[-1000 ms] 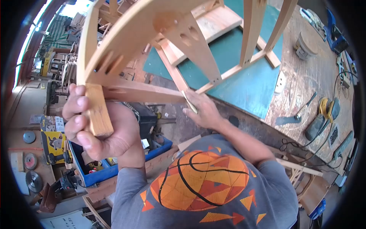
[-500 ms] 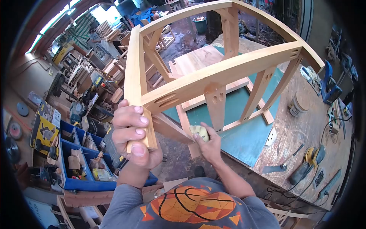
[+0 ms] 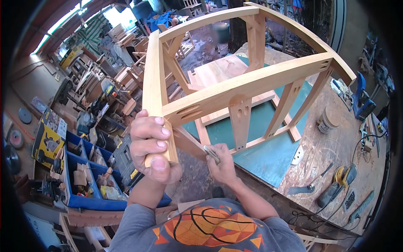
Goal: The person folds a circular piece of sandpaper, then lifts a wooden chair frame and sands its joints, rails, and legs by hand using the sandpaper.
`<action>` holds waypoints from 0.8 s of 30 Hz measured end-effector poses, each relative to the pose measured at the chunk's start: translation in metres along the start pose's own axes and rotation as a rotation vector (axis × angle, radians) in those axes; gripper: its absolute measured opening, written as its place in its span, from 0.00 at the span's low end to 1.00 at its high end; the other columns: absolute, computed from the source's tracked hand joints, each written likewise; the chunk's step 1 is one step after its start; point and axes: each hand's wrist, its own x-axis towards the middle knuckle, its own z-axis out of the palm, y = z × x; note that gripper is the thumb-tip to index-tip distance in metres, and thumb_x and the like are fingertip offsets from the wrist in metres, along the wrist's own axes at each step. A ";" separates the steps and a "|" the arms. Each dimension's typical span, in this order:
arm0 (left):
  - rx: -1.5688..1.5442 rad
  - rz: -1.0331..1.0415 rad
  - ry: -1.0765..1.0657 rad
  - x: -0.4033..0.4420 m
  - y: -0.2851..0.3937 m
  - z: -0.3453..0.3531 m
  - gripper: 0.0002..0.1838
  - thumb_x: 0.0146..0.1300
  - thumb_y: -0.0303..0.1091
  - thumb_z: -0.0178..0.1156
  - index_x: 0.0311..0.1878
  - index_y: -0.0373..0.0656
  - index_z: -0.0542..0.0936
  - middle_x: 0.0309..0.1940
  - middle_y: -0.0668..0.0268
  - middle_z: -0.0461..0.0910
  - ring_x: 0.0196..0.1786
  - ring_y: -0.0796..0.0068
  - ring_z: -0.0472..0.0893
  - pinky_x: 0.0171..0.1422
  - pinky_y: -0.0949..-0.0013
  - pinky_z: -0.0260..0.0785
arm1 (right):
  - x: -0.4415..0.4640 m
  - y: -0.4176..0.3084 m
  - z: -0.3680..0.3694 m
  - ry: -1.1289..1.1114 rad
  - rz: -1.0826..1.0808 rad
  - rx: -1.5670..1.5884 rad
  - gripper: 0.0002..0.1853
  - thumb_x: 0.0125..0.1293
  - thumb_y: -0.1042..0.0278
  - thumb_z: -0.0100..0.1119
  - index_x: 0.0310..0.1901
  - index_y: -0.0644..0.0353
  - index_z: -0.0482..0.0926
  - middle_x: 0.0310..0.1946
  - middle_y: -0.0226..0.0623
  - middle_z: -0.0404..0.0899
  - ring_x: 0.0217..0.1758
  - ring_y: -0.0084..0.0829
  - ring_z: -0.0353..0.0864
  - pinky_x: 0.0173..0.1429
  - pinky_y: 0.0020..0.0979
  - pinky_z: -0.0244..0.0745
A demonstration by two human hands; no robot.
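Observation:
A pale wooden chair frame with curved rails and slotted slats leans over the workbench. My left hand is wrapped round the end of its near post, thumb and fingers closed on the wood. Lower down and to the right, my right hand pinches a thin sanding pad, seen nearly edge-on beside the lower end of a frame leg. Whether the pad touches the wood is unclear. Under the frame lies a green board.
The workbench bears a round tub, a corded sander, a scraper and a blue clamp. A blue divided bin with tools stands at the left. A person is at the back left.
Over the last second the view has lifted and swung, showing more of the frame. Since half a second ago, my right hand has turned the pad from face-on to nearly edge-on.

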 end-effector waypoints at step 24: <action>-0.039 0.008 0.049 0.000 -0.003 0.009 0.10 0.72 0.44 0.47 0.46 0.52 0.72 0.47 0.61 0.77 0.60 0.61 0.77 0.85 0.45 0.52 | 0.010 -0.019 0.022 0.133 -0.161 -0.007 0.25 0.74 0.72 0.59 0.70 0.71 0.75 0.64 0.54 0.81 0.65 0.53 0.77 0.69 0.46 0.70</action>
